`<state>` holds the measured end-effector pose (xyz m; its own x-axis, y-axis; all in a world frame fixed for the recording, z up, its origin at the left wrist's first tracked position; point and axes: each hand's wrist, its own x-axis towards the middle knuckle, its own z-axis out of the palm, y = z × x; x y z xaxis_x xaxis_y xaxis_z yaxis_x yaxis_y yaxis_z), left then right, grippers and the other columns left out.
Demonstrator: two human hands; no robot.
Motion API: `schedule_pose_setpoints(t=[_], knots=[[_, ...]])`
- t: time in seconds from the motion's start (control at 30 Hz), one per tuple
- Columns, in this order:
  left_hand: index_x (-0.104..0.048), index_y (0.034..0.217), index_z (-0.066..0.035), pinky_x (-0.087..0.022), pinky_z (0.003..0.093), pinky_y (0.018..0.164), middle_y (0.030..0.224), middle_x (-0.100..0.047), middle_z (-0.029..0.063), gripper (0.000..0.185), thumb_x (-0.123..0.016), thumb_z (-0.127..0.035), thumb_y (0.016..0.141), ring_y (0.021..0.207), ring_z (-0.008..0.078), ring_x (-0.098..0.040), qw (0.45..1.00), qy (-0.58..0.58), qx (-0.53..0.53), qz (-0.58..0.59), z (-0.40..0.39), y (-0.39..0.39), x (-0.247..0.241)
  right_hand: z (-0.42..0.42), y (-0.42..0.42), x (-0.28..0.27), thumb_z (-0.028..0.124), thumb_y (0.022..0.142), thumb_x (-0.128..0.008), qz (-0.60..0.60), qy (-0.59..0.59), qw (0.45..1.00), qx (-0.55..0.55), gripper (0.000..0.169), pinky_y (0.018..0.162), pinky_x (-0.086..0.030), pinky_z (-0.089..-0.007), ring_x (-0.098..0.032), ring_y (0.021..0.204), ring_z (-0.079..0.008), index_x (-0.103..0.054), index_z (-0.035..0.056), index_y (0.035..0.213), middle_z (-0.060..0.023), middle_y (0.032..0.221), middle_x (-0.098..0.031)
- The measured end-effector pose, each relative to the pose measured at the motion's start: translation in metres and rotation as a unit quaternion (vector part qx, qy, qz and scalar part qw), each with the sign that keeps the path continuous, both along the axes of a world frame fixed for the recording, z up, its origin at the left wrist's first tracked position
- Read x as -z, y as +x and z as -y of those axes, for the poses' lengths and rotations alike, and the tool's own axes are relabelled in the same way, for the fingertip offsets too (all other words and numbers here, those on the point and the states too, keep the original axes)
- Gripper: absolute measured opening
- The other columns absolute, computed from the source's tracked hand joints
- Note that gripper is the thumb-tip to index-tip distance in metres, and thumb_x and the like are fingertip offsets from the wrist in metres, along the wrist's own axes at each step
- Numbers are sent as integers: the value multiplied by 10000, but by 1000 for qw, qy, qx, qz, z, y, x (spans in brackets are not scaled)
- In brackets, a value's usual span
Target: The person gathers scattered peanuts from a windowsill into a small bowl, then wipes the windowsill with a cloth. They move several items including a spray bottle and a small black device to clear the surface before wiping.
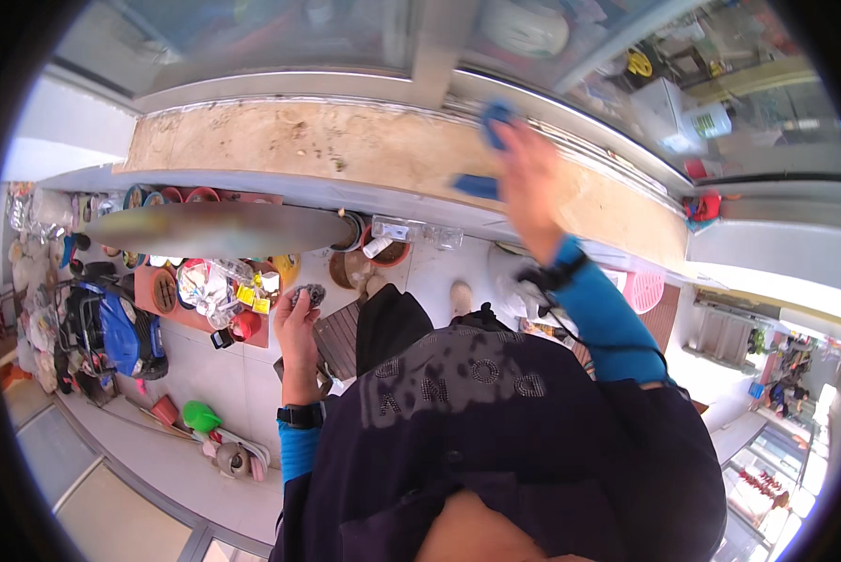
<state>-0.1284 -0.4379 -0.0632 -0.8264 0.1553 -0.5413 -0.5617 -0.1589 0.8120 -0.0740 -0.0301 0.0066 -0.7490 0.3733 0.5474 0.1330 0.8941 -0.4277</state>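
My right hand (529, 183) reaches over the stone windowsill (392, 144) and is blurred. A blue cloth (496, 125) is held in its fingers against the window track (568, 140). Another blue piece (478, 185) shows beside the palm, and I cannot tell whether it belongs to the same cloth. Dark specks and stains mark the sill to the left. Lower down, away from the sill, my left hand (297, 334) grips a dark grey scouring pad (309, 295), which looks like a steel wool scrubber.
Sliding window panes (273, 35) rise behind the sill. Below it stand flower pots (387, 247) and a clear plastic bottle (420, 232). A red-brown table (206, 319) carries bags and small boxes. A blue wheeled machine (115, 327) stands at left; a pink plastic stool (645, 288) is at right.
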Motion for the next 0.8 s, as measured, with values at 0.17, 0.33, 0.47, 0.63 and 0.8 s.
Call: schedule_pose_setpoints(t=[0.17,0.33,0.47,0.63,0.8], knots=[[-600,1115,-49,-486,237,720,986,-668,23,188,-616,-171,972,850,94,-620,995,3,-73,70,46,-11,22,-54,95,49,96,854,-634,93,89,969,210,415,1010,-391,-461,-492,1190,-355,-604,113,1268,-172,1334,-544],[-608,1114,-57,-473,243,700,973,-657,7,195,-630,-181,965,807,93,-596,993,-9,-82,86,51,-34,22,44,-32,60,259,1003,-405,109,-123,966,198,328,921,-400,-480,-545,1066,-356,-582,36,1166,-185,1162,-591],[-606,1168,-58,-459,257,691,998,-646,14,258,-651,-192,952,853,115,-588,997,10,-46,55,59,-53,37,142,-130,28,69,798,-558,47,-32,998,-14,301,859,-416,-461,-527,1016,-356,-602,59,1096,-168,1044,-556],[-562,1225,-12,-515,282,752,1103,-639,73,334,-630,-223,974,949,162,-612,1000,-7,3,8,62,-69,43,148,-155,32,45,769,-597,11,-18,987,-159,435,927,-410,-458,-509,1055,-358,-608,69,1203,-138,1214,-561],[-547,1190,4,-542,309,796,1087,-630,117,270,-579,-177,993,948,205,-641,1000,8,-8,-4,45,-68,25,37,-17,62,10,754,-626,38,84,994,-54,534,1054,-407,-444,-479,1222,-375,-596,119,1275,-135,1339,-531]])
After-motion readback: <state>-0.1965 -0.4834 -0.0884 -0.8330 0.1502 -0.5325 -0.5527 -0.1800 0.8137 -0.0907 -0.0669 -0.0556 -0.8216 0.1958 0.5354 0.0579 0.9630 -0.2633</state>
